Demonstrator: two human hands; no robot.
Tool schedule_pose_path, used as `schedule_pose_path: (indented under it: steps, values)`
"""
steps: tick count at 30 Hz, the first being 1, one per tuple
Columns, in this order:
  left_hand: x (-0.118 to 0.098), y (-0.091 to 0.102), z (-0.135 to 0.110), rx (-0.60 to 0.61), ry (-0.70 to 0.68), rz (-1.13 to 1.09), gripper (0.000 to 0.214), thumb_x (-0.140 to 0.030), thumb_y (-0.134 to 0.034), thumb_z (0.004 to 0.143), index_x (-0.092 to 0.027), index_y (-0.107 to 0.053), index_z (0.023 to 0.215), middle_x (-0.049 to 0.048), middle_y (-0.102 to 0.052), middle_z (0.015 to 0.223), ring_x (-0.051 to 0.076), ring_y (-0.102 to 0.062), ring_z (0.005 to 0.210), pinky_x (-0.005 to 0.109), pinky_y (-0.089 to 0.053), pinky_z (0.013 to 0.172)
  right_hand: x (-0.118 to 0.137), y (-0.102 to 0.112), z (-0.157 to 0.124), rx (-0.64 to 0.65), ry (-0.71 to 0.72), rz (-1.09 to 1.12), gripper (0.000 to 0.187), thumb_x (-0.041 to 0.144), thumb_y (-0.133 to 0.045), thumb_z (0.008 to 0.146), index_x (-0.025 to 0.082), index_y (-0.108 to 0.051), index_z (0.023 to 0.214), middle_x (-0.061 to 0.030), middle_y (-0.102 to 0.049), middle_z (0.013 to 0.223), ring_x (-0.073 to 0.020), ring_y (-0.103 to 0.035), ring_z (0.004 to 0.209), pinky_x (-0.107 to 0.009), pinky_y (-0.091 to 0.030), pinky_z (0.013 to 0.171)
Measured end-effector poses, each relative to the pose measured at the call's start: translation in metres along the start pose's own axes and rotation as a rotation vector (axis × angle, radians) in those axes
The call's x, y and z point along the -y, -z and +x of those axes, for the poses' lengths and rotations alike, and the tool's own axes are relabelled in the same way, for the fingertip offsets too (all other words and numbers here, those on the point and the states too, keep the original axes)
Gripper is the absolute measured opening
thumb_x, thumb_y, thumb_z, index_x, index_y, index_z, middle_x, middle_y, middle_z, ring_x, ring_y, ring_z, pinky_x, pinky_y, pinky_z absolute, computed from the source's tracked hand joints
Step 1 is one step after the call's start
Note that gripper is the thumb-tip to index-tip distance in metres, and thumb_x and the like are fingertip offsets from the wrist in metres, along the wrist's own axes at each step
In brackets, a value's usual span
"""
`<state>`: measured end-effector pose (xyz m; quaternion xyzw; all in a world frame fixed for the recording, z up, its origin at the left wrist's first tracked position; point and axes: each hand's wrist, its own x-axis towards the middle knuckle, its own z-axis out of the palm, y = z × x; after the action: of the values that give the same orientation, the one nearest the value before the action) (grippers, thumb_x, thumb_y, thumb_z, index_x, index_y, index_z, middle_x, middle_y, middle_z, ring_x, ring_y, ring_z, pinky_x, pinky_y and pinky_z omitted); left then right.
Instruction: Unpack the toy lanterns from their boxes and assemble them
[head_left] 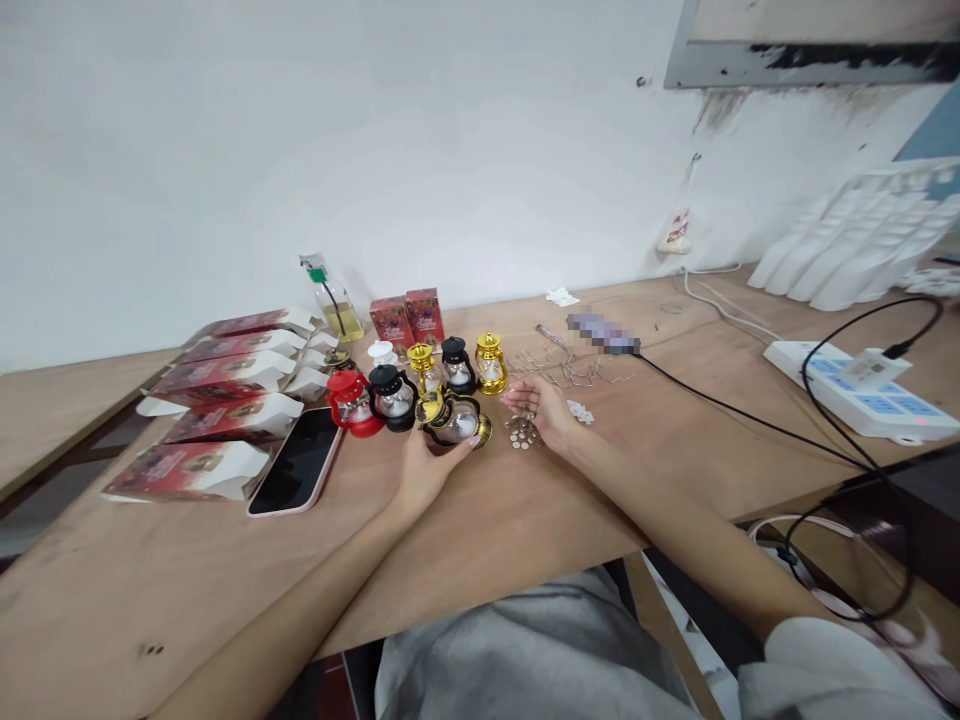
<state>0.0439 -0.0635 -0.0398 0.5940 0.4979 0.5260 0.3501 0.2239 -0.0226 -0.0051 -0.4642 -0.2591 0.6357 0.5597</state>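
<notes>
My left hand (431, 468) is closed around a black-and-gold miniature lantern (463, 422) that lies tilted on its side, its base pointing right. My right hand (546, 412) is just right of it, with fingers curled together; whatever is in them is too small to make out. Below those fingertips lies a small pile of round silver discs (520, 438) that look like button cells. Behind my left hand stand more miniature lanterns: a red one (354, 405), a black one (392, 398), another black one (458, 367) and a gold one (491, 365).
Red printed boxes (202, 470) lie in a row at left, beside a phone (296, 462). Two upright red boxes (409, 318) and a pump bottle (337, 305) stand by the wall. Bent wires (577, 368), a screwdriver-like tool (551, 336) and a cabled power strip (862, 390) lie rightward.
</notes>
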Motion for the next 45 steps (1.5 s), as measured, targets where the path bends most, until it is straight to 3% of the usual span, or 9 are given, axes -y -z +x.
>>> schedule_pose_path:
  steps: [20,23,27,30,34,41,45]
  values:
    - [0.004,0.001,-0.001,-0.013,-0.056,0.093,0.056,-0.041,-0.077,0.061,-0.016,-0.055,0.106,0.0097,-0.065,0.105,0.025,-0.062,0.093,0.037,-0.05,0.078,-0.004,0.001,0.001,0.045,0.172,-0.072,0.016,0.023,-0.05,0.074,0.017,-0.059,0.062,0.0011,-0.062,0.055,-0.0106,-0.06,0.053,-0.022,-0.044,0.059]
    - [0.002,0.001,-0.002,-0.014,-0.07,0.083,0.057,-0.041,-0.076,0.061,-0.016,-0.055,0.108,0.0086,-0.065,0.103,0.025,-0.061,0.093,0.035,-0.05,0.078,-0.005,-0.002,-0.003,0.165,0.302,-0.141,0.01,0.028,-0.059,0.07,0.018,-0.059,0.07,0.0012,-0.064,0.058,-0.012,-0.06,0.057,-0.023,-0.044,0.059]
    - [-0.003,0.0,-0.003,-0.012,-0.077,0.108,0.057,-0.041,-0.075,0.062,-0.016,-0.055,0.108,0.0077,-0.065,0.102,0.024,-0.061,0.091,0.034,-0.049,0.077,-0.01,-0.004,-0.01,0.422,0.439,-0.274,0.025,0.029,-0.069,0.067,0.021,-0.06,0.089,-0.0005,-0.068,0.083,-0.0143,-0.063,0.082,-0.026,-0.047,0.076]
    - [-0.007,0.001,-0.004,-0.018,-0.059,0.144,0.053,-0.04,-0.074,0.062,-0.016,-0.055,0.106,0.0068,-0.065,0.098,0.024,-0.061,0.087,0.034,-0.049,0.075,-0.019,-0.004,-0.011,0.597,0.453,-0.378,0.043,0.026,-0.074,0.063,0.024,-0.057,0.103,-0.0014,-0.064,0.105,-0.0156,-0.058,0.1,-0.029,-0.045,0.088]
    - [-0.007,0.004,-0.004,0.005,-0.089,0.153,0.049,-0.037,-0.07,0.066,-0.017,-0.055,0.108,0.0065,-0.065,0.099,0.025,-0.06,0.092,0.036,-0.048,0.081,-0.03,-0.002,-0.009,0.716,0.469,-0.514,0.056,0.03,-0.075,0.066,0.025,-0.05,0.116,-0.003,-0.059,0.117,-0.0183,-0.057,0.105,-0.033,-0.045,0.091]
    - [0.004,0.008,0.001,-0.043,-0.191,0.295,0.048,-0.036,-0.07,0.067,-0.018,-0.057,0.11,0.0086,-0.061,0.109,0.027,-0.055,0.103,0.042,-0.043,0.091,-0.03,-0.001,-0.01,0.543,0.73,-0.774,0.052,0.037,-0.075,0.067,0.021,-0.055,0.112,-0.0066,-0.06,0.113,-0.0229,-0.054,0.104,-0.038,-0.04,0.093]
    - [0.002,0.008,-0.001,-0.059,-0.219,0.34,0.054,-0.034,-0.067,0.071,-0.018,-0.05,0.12,0.0097,-0.058,0.113,0.026,-0.053,0.108,0.043,-0.042,0.094,-0.034,-0.001,-0.008,0.464,0.751,-0.799,0.043,0.039,-0.074,0.067,0.02,-0.06,0.103,-0.0057,-0.063,0.102,-0.0207,-0.057,0.093,-0.035,-0.044,0.083]
